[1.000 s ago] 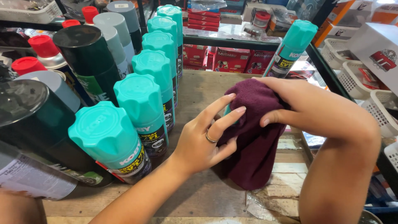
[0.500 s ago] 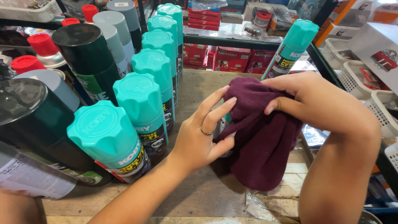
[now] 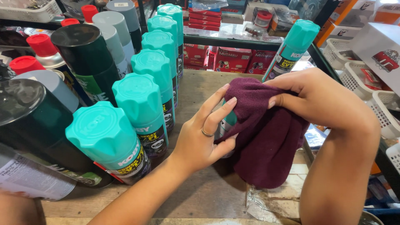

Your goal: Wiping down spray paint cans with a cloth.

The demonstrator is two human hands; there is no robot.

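Note:
A dark maroon cloth (image 3: 266,133) is draped over a spray can (image 3: 228,121), of which only a teal and white sliver shows. My right hand (image 3: 321,102) grips the cloth from above and presses it on the can's top. My left hand (image 3: 206,135), with a ring on one finger, holds the can's side, fingers spread against the cloth's edge. The can stands on a wooden shelf (image 3: 200,196).
A row of teal-capped spray cans (image 3: 143,100) runs along the left. Dark green, grey and red-capped cans (image 3: 83,50) stand behind them. One more teal-capped can (image 3: 291,50) is at the back right. White baskets (image 3: 375,96) and red boxes (image 3: 231,58) line the far side.
My right hand has drawn the cloth up and to the right over the can. The fingers of my left hand shifted slightly, uncovering a sliver of the can.

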